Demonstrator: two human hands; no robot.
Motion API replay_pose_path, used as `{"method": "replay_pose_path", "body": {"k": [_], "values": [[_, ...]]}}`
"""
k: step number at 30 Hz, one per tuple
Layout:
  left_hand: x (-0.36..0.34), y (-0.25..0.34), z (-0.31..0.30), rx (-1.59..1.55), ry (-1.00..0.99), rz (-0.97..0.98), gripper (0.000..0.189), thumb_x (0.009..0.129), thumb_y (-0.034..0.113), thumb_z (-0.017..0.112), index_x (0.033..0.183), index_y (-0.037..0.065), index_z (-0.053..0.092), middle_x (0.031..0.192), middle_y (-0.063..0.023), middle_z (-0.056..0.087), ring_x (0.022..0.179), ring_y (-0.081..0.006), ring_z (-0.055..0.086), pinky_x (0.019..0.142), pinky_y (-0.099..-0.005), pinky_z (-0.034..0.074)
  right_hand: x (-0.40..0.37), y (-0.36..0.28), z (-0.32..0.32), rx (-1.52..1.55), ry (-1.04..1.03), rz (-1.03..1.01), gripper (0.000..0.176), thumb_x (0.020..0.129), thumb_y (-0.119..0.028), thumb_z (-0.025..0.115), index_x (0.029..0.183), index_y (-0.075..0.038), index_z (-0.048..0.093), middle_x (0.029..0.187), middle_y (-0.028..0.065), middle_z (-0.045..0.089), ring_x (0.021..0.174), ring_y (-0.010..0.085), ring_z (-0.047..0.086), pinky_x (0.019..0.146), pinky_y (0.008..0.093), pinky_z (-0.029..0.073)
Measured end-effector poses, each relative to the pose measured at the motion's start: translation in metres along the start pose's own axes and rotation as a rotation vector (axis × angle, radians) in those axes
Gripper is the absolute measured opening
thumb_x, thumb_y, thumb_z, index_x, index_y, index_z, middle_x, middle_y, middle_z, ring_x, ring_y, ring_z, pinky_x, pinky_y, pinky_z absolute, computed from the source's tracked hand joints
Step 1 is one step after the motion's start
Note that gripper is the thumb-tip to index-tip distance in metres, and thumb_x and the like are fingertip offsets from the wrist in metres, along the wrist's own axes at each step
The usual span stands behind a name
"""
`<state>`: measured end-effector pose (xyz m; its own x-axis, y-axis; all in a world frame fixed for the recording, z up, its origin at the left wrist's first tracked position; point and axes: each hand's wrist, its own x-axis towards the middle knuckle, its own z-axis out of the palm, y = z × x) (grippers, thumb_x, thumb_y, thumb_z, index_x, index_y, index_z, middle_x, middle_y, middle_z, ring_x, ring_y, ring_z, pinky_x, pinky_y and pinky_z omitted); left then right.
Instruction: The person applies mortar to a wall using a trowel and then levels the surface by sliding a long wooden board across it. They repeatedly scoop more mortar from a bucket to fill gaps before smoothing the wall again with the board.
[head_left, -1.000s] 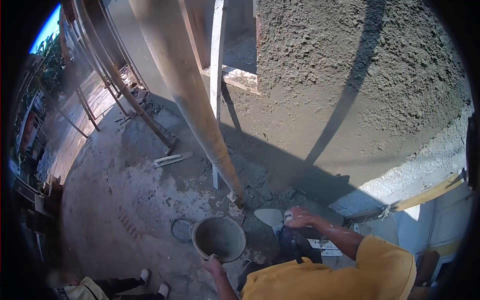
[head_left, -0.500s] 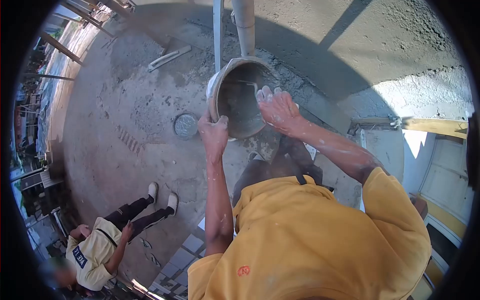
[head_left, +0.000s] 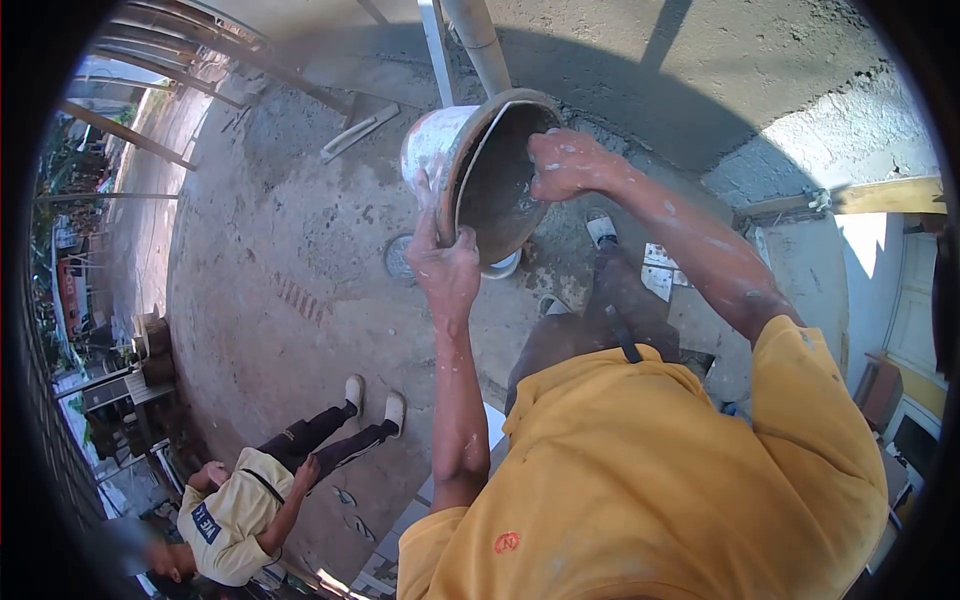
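A mortar-smeared white bucket (head_left: 428,148) is tilted, its wide mouth turned toward me. My left hand (head_left: 447,265) grips the near-left rim, thumb on the inner side and fingers along the outside. At the right side of the mouth, my right hand (head_left: 565,165) is closed in a fist, reaching inside. It seems to hold a trowel, whose bent metal neck showed earlier; the tool is now hidden by the hand and shadow. Grey residue coats the bucket's inner wall. Both hands and forearms carry splashes of mortar.
Wet grey plaster covers the wall (head_left: 730,85) at the upper right. A pipe (head_left: 478,45) and metal bar (head_left: 436,50) stand behind the bucket. A pale strip (head_left: 360,133) and round grey disc (head_left: 400,260) lie on the floor. Another person (head_left: 240,510) stands lower left, near slippers (head_left: 357,525).
The bucket has been lifted and tipped further, showing more of its white outer side. My right fist has moved up and right slightly, and my left hand stays on the rim.
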<state>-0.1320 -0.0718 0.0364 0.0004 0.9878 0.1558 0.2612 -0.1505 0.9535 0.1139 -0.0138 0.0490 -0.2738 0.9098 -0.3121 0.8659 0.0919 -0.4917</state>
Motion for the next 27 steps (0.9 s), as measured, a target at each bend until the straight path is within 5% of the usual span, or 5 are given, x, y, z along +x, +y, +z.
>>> {"method": "replay_pose_path", "body": {"k": [4, 10, 13, 18, 27], "values": [[-0.011, 0.013, 0.0, 0.001, -0.065, -0.187, 0.067, 0.086, -0.012, 0.059, 0.153, -0.005, 0.057, 0.139, -0.0081, 0.071, 0.108, -0.0143, 0.067, 0.099, -0.0316, 0.052, -0.01, 0.038, 0.049, 0.356, 0.027, -0.063, 0.03, 0.085, -0.022, 0.071, 0.093, 0.007, 0.07, 0.081, 0.0169, 0.073, 0.078, 0.0348, 0.075, 0.071, 0.0468, 0.06], [-0.012, -0.007, 0.059, -0.319, 0.242, -0.318, 0.047, 0.087, -0.008, 0.063, 0.133, -0.008, 0.064, 0.119, -0.01, 0.071, 0.101, -0.0174, 0.065, 0.093, -0.0308, 0.053, -0.03, 0.045, 0.036, 1.018, -0.379, 0.09, 0.032, 0.099, -0.03, 0.072, 0.097, 0.002, 0.068, 0.071, 0.0032, 0.061, 0.059, 0.0126, 0.06, 0.055, 0.0331, 0.05], [-0.008, -0.04, 0.083, -0.436, 0.385, -0.493, 0.052, 0.085, -0.008, 0.064, 0.136, -0.01, 0.062, 0.122, -0.0104, 0.069, 0.103, -0.0187, 0.065, 0.093, -0.0319, 0.052, -0.043, 0.052, -0.029, 0.813, -0.306, 0.083, 0.038, 0.099, -0.032, 0.073, 0.102, 0.005, 0.068, 0.072, 0.0039, 0.062, 0.059, 0.0131, 0.061, 0.054, 0.0341, 0.05], [-0.005, -0.082, 0.101, -0.578, 0.531, -0.476, 0.075, 0.079, -0.017, 0.053, 0.152, 0.0, 0.055, 0.136, -0.0139, 0.064, 0.113, -0.027, 0.068, 0.093, -0.0407, 0.06, -0.05, 0.07, -0.174, -0.036, 0.106, -0.346, 0.053, 0.094, -0.042, 0.075, 0.114, 0.006, 0.069, 0.092, 0.0295, 0.07, 0.092, 0.0462, 0.07, 0.083, 0.0518, 0.052], [-0.066, -0.181, 0.076, -0.443, 0.86, -0.593, 0.075, 0.082, -0.016, 0.053, 0.156, -0.001, 0.051, 0.142, -0.0204, 0.064, 0.118, -0.0336, 0.069, 0.095, -0.0462, 0.061, -0.114, -0.006, -0.391, 0.135, -0.176, -0.572, 0.04, 0.094, -0.034, 0.077, 0.11, 0.003, 0.076, 0.088, 0.0143, 0.074, 0.086, 0.0244, 0.072, 0.079, 0.0391, 0.056]]}}
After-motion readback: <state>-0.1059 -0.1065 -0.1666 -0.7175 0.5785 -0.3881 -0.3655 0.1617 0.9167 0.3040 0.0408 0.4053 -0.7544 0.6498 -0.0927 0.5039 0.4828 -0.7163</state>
